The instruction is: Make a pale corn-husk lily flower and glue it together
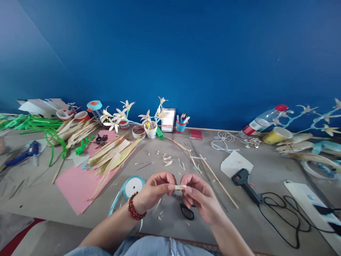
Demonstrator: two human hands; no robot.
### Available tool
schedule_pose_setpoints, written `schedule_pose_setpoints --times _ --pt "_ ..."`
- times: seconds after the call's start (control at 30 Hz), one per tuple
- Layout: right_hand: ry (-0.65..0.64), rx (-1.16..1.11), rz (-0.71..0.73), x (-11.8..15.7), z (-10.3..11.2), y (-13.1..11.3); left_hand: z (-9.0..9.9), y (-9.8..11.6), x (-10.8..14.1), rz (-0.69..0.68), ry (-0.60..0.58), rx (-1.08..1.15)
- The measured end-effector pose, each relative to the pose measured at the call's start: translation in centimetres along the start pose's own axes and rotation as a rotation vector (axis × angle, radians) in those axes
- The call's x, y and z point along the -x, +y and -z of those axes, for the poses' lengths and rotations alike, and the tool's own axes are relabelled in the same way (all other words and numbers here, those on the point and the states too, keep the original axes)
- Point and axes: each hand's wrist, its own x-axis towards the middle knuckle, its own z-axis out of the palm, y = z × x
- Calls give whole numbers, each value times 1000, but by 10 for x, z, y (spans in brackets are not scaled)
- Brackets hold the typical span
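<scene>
Between my two hands, above the front of the table, a small pale strip of corn husk (180, 187) is held level. My left hand (160, 188), with a beaded bracelet at the wrist, pinches its left end between thumb and finger. The right end sits in the fingertips of my right hand (198, 192). Under the right hand, a black scissors handle (187, 212) shows; the blades are hidden. A roll of light blue ribbon (134, 186) lies beside my left wrist. Cut husk pieces (167, 163) are scattered just beyond my fingers.
Corn husks (114, 156) lie on pink paper (71, 185) at left, near green wires (50, 128) and a blue glue gun (25, 154). A black glue gun (246, 185) with looping cable is at right. Husk flowers stand in a white cup (151, 131) before the blue wall.
</scene>
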Motion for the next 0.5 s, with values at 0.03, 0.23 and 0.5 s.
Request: schedule_pose_setpoints --times 0.03,0.23,0.5 --pt "-9 14 -6 1 2 1 0 1 1 11 -6 -35" --pt "32 274 70 -17 24 -5 7 17 8 3 113 -332" --pt "22 1033 312 -111 51 4 37 36 51 -210 267 -1111"
